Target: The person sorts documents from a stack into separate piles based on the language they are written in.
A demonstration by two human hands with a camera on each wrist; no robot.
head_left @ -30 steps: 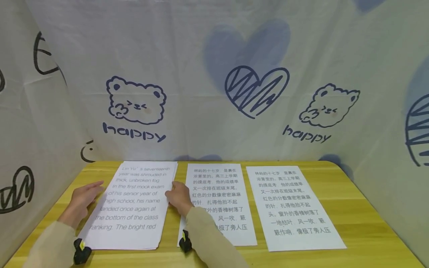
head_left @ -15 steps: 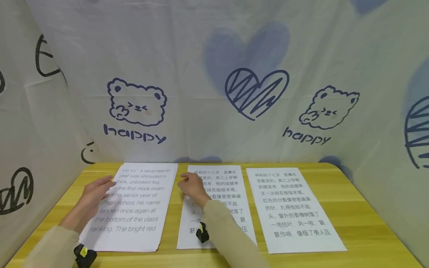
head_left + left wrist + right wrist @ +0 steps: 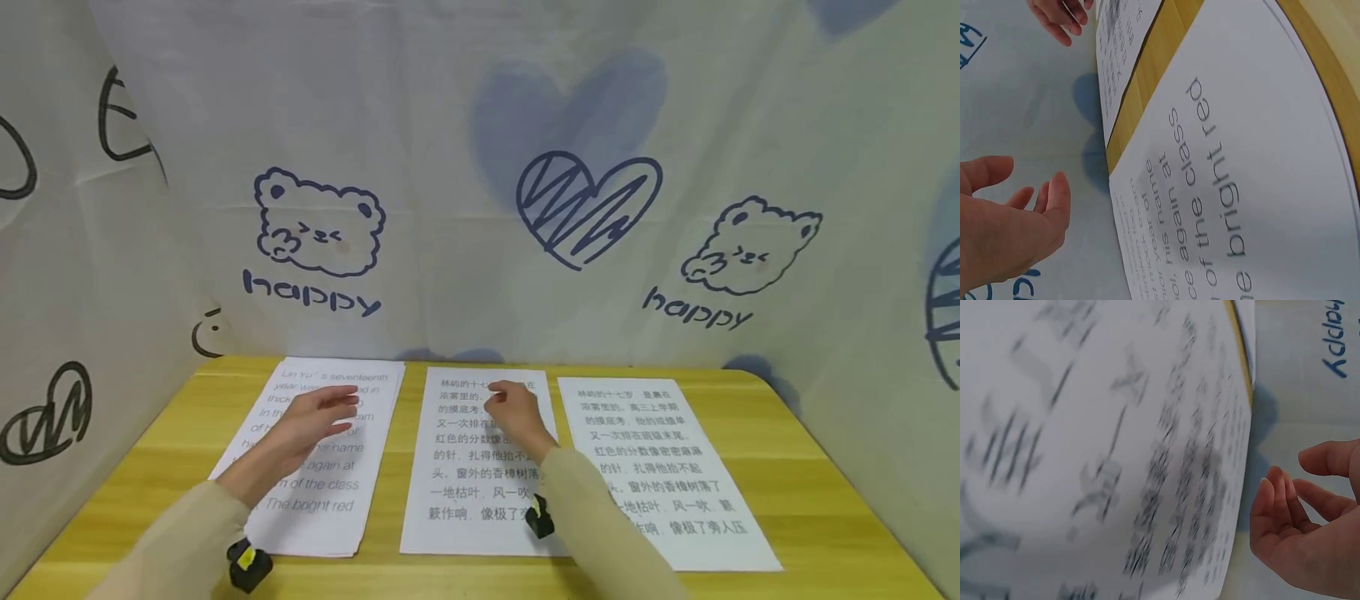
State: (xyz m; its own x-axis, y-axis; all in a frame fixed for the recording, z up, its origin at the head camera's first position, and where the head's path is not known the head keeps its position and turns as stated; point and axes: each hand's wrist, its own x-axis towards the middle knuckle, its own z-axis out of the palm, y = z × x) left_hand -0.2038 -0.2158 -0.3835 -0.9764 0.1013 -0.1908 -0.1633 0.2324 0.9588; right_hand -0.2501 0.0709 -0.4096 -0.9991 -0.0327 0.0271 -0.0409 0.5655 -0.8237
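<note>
A stack of white paper [image 3: 307, 529] printed with large English text lies at the left of the table, its sheets slightly uneven at the edges. My left hand [image 3: 309, 427] hovers above it, fingers loosely bent and holding nothing; the left wrist view shows a gap between thumb and fingers [image 3: 1057, 200]. In the middle lies white paper with Chinese text [image 3: 450, 533]. Over its upper right part is my right hand [image 3: 519, 417], its fingers relaxed with nothing between them. Another Chinese-text paper [image 3: 723, 552] lies to the right, partly covered by the right sleeve.
The yellow wood-grain table [image 3: 817, 517] shows between and around the papers. Behind it hangs a pale cloth [image 3: 450, 275] with bear, heart and "happy" drawings. Black devices [image 3: 249, 565] are strapped at both wrists.
Both hands have left the edges of the English-text stack and moved right. The left now hovers over that stack, the right over the middle paper. The papers look unmoved.
</note>
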